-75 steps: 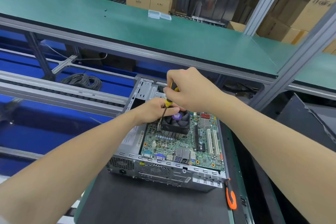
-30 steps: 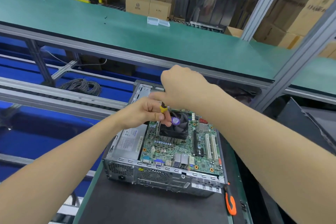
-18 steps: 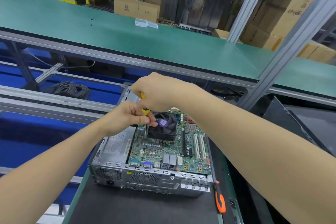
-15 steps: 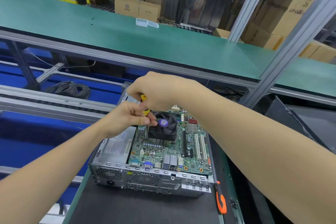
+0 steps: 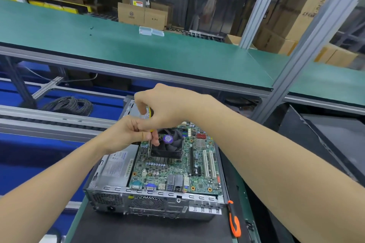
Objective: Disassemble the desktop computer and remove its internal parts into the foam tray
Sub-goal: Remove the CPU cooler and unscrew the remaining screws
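The desktop computer [image 5: 138, 201] lies open on the dark mat [image 5: 148, 229] of the table [image 5: 76, 219]. Its rear port panel is turned to the table's near edge and its right side runs along the right edge. Inside it, the motherboard [image 5: 177, 171] faces up, with the cooler fan [image 5: 171, 144] standing on its far left part and the power supply [image 5: 116, 165] just beside it on the left.

Both forearms reach in from the near corners and meet above the fan's left side. The right hand [image 5: 164, 106] is uppermost, wrist bent and knuckles up, with its fingers curled down round the yellow handle of the screwdriver [image 5: 150, 113]. The left hand [image 5: 126, 134] sits directly under it, touching it, and its thumb and fingertips pinch the steel shaft. The shaft runs nearly upright down the fan's left edge toward the board. The tip is too small to make out.

An orange-handled tool [image 5: 235, 223] lies on the mat near the table's right edge, just beside the computer's near right corner.
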`<state>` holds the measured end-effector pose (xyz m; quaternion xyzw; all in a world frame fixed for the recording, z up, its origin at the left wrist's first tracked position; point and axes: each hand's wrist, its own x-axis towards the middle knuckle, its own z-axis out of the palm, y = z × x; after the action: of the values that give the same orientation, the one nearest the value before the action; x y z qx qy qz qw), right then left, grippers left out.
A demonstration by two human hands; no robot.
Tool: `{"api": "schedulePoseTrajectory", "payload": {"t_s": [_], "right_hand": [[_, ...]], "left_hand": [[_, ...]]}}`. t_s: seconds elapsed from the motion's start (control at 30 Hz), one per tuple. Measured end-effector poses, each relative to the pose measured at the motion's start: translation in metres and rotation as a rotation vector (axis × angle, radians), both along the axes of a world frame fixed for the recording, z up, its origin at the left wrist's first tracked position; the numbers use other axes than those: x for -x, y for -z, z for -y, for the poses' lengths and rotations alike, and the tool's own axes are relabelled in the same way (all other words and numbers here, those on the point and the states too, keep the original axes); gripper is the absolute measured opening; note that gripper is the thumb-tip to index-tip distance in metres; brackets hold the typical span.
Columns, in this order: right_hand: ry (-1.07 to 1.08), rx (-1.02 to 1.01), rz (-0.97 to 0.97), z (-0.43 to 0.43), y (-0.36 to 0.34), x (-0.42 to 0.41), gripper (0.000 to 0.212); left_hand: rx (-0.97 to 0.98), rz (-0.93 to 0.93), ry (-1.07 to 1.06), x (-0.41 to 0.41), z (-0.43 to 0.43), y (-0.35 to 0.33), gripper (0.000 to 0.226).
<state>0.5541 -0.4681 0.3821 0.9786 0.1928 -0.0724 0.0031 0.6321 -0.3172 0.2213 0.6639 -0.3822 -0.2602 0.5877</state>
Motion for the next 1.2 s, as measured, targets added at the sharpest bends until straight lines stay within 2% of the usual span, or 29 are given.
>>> {"api": "schedulePoseTrajectory", "payload": {"t_s": [0.1,0.23,0.3,0.47,0.6,0.77,0.93,1.0,1.03,1.13,1.2], "right_hand": [[0.233,0.012,0.200,-0.011,0.008,0.006,0.029],[0.351,0.053,0.176,-0.019,0.015,0.007,0.019],[0.318,0.039,0.168,-0.017,0.015,0.009,0.009],[0.131,0.035,0.060,-0.012,0.006,0.010,0.023],[-0.043,0.178,0.072,-0.018,0.000,0.006,0.019],[-0.122,0.213,0.066,-0.019,-0.009,0.000,0.024],[-0.188,0.179,0.057,-0.018,-0.008,-0.005,0.018],[-0.116,0.120,0.065,-0.017,-0.005,-0.004,0.005],[-0.034,0.081,0.081,-0.018,-0.002,-0.004,0.008],[0.292,0.046,0.143,-0.026,0.012,-0.006,0.036],[0.399,-0.001,0.118,-0.027,0.019,-0.011,0.040]], "left_hand": [[-0.033,0.027,0.010,-0.002,0.002,0.002,0.020],[-0.026,0.002,0.023,-0.004,0.003,0.006,0.021],[-0.034,-0.007,0.008,-0.005,0.002,0.008,0.018],[-0.059,-0.028,-0.064,-0.008,0.000,0.012,0.030],[-0.068,-0.073,-0.112,-0.006,0.000,0.010,0.037],[-0.046,-0.102,-0.167,-0.002,0.002,0.007,0.019],[-0.039,-0.078,-0.189,0.003,0.001,0.007,0.011],[-0.038,-0.051,-0.176,0.005,0.001,0.004,0.012],[-0.032,-0.042,-0.179,0.006,0.002,0.002,0.013],[-0.047,-0.021,-0.148,0.008,0.005,-0.003,0.013],[-0.090,-0.009,-0.071,0.006,0.005,-0.010,0.016]]}}
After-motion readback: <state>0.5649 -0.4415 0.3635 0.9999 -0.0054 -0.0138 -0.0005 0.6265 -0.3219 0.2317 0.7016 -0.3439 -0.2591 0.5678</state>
